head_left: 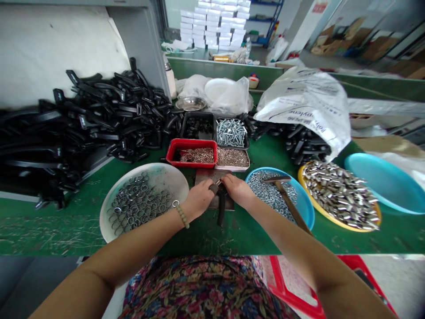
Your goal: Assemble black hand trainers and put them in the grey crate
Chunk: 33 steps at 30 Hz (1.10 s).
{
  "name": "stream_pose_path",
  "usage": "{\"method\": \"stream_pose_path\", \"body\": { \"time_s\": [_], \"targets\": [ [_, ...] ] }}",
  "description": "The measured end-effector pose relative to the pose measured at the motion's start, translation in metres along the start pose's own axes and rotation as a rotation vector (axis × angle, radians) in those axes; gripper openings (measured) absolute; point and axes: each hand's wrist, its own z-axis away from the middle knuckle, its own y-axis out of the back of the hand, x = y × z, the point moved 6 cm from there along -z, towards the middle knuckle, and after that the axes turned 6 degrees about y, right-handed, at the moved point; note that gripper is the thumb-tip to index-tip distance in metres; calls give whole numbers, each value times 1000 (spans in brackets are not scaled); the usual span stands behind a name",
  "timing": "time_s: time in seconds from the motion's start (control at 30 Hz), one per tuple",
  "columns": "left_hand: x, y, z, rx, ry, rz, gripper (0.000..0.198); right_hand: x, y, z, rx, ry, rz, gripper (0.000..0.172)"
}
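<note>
My left hand (200,198), with a beaded bracelet at its wrist, is closed at the upper end of a black curved plastic handle (221,212). A dark grey band or cover shows at its fingertips. Facing it, my right hand (237,190) pinches at a small shiny metal piece (218,182) at the same end. The fingers partly hide how these parts fit together. Beneath both hands lies a flat metal plate (229,204). Left of my left hand stands a white basin (181,177) of metal rings; right of my right hand, a blue basin (309,212) of small metal parts.
A hammer (288,199) rests across the blue basin. Ahead are a red tray (191,165) of pins, a box of screws (231,132) and small rivets (233,157). Black handles (122,106) are heaped left. A yellow basin (332,219) holds metal sleeves; a white sack (305,97) stands behind.
</note>
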Motion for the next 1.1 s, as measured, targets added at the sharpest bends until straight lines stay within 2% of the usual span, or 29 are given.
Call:
{"method": "stream_pose_path", "body": {
  "time_s": [0.3, 0.5, 0.6, 0.9, 1.1],
  "targets": [
    [4, 14, 16, 7, -17, 161, 24, 7, 2, 0, 66, -71, -139, 13],
    [1, 8, 21, -31, 60, 227, 28, 21, -2, -2, 128, -229, -254, 15],
    [1, 8, 21, -35, 61, 242, 29, 26, -2, -4, 132, -260, -284, 19],
    [1, 11, 21, -54, 65, 244, 27, 19, -1, -8, 108, -215, -155, 18],
    [3, 13, 20, -76, 70, 257, 28, 3, 0, -6, -1, -106, -9, 18]
  ]
}}
